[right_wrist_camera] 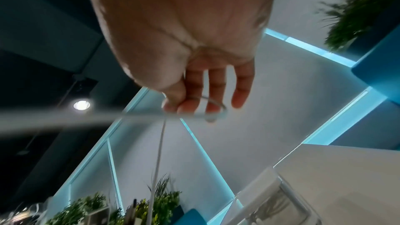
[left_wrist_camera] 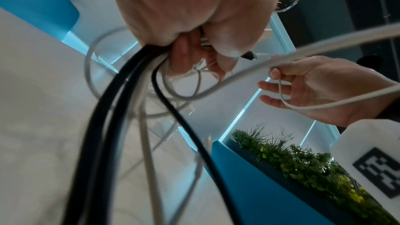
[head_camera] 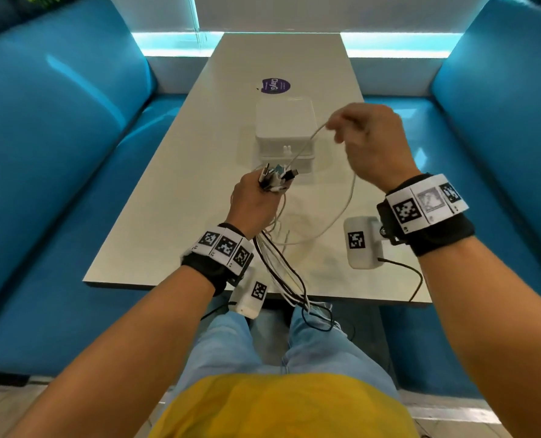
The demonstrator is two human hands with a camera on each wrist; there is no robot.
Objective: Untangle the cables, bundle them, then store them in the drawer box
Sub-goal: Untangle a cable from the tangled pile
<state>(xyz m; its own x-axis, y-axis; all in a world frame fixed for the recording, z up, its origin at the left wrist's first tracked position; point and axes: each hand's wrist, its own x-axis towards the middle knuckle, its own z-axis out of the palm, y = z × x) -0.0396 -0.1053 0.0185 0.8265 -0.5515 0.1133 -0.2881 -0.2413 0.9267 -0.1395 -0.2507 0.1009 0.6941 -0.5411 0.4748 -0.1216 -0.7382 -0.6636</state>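
Cables (head_camera: 282, 273): bunched in my left hand (head_camera: 253, 203), fist closed round them at frame centre, plugs pointing up, strands hanging toward my lap.
White cable (head_camera: 307, 145): pinched by my right hand (head_camera: 367, 143), slanting up-right.
Drawer box (head_camera: 284, 128): on table (head_camera: 168, 197), behind.

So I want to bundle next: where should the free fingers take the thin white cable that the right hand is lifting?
Take the thin white cable on its taut, straight run between the right hand and the left hand's fistful of plugs, coming from above. That stretch hangs clear over the white plastic drawer box, while the slack loop below lies among other cables.
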